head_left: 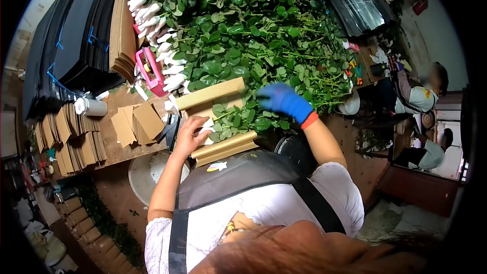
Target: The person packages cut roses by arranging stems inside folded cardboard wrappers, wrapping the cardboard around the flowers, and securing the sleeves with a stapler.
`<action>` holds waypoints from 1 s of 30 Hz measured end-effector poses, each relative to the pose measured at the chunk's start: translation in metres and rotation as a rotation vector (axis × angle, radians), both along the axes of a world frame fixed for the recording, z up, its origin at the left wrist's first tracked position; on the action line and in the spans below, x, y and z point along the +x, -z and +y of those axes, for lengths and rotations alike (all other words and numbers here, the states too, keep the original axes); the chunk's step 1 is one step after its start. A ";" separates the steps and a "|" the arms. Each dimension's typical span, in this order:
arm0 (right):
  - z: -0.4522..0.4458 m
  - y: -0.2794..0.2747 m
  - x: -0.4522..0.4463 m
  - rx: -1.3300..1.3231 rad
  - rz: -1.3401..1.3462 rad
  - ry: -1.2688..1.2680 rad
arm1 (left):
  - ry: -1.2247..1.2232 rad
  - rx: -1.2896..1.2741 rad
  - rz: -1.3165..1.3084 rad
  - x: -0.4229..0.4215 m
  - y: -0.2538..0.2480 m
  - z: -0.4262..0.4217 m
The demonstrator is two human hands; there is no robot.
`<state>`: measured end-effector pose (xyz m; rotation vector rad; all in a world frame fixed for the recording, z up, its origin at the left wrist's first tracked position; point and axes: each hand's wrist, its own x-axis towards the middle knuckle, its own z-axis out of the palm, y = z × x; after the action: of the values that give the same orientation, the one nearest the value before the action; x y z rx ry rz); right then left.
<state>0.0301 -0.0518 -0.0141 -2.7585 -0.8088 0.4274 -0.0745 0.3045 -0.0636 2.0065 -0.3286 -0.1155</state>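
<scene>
A sheet of corrugated cardboard (210,93) lies at the table's front edge, its near and far sides curled up. Leafy green stems (236,121) rest in it, with white-wrapped heads at their left end. My bare left hand (190,134) has its fingers bent around a white-wrapped head (208,126) at the cardboard's left side. In a blue glove, my right hand (276,98) is over the leaves just right of the cardboard; its fingers are blurred and partly lost among the foliage.
A large pile of leafy stems (243,35) covers the table beyond. To the left are a pink tool (150,72), a white cup (91,106), brown card pieces (144,122) and black sheet stacks (83,30). Two people (418,99) are at the right.
</scene>
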 end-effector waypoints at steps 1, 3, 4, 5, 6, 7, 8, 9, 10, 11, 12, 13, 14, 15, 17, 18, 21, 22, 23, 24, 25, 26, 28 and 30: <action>0.001 -0.020 0.018 0.111 0.039 0.125 | -0.011 0.007 0.015 -0.001 -0.002 -0.001; -0.004 -0.015 0.057 0.417 -0.288 0.293 | -0.035 0.004 0.032 -0.002 -0.003 -0.004; -0.003 -0.017 0.072 0.287 -0.488 0.276 | -0.028 0.023 0.013 -0.002 -0.002 -0.003; -0.003 -0.007 0.089 0.140 -0.604 0.247 | -0.022 0.043 -0.007 -0.001 0.001 -0.003; -0.005 0.011 0.105 -0.010 -0.717 0.215 | -0.019 0.062 -0.027 0.001 0.002 -0.003; -0.011 0.031 0.119 -0.114 -0.707 0.168 | -0.015 0.083 -0.013 0.004 -0.004 -0.004; -0.015 0.053 0.131 -0.215 -0.694 0.117 | -0.026 0.105 -0.016 0.008 -0.006 -0.006; -0.008 0.051 0.133 -0.313 -0.677 0.067 | -0.037 0.130 -0.015 0.011 -0.007 -0.007; -0.005 0.046 0.137 -0.336 -0.544 0.110 | -0.049 0.157 -0.013 0.014 -0.008 -0.007; -0.006 0.037 0.145 -0.360 -0.413 0.147 | -0.056 0.169 -0.125 0.017 -0.001 -0.008; -0.002 0.015 0.148 -0.387 -0.280 0.181 | -0.072 0.144 -0.119 0.016 0.005 -0.009; -0.003 -0.009 0.147 -0.227 -0.268 0.342 | -0.106 0.162 -0.173 0.013 0.011 -0.009; -0.017 -0.026 0.138 0.033 -0.520 0.334 | -0.141 0.180 -0.226 0.010 0.015 -0.010; -0.026 -0.048 0.134 0.060 -0.747 0.331 | -0.158 0.208 -0.288 0.009 0.011 -0.011; -0.029 -0.088 0.123 0.117 -1.012 0.216 | -0.178 0.268 -0.412 0.007 -0.002 -0.015; -0.033 -0.093 0.120 0.135 -0.975 0.164 | -0.183 0.278 -0.404 0.006 -0.002 -0.015; -0.064 -0.079 0.117 0.223 -0.780 0.161 | -0.164 0.286 -0.375 0.004 0.004 -0.011; -0.063 -0.093 0.111 0.388 -0.860 0.219 | -0.153 0.267 -0.296 0.004 0.000 -0.012; -0.064 -0.107 0.100 0.361 -0.918 0.246 | -0.155 0.238 -0.293 0.005 0.006 -0.012; -0.064 -0.115 0.090 0.340 -0.969 0.278 | -0.155 0.217 -0.284 0.004 0.011 -0.009; -0.072 -0.103 0.089 0.333 -0.945 0.259 | -0.167 0.150 -0.249 0.005 0.007 -0.009; -0.079 -0.091 0.085 0.374 -0.882 0.209 | -0.171 0.102 -0.237 0.005 0.004 -0.010; -0.071 -0.102 0.062 0.439 -0.764 0.099 | -0.156 0.115 -0.239 0.006 0.009 -0.008; -0.071 -0.085 0.043 0.471 -0.670 0.075 | -0.161 0.109 -0.132 0.006 0.007 -0.008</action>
<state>0.0727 -0.1231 0.0711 -2.4508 -0.7959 -0.6587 -0.0687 0.2965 -0.0703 2.1457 -0.2473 0.1026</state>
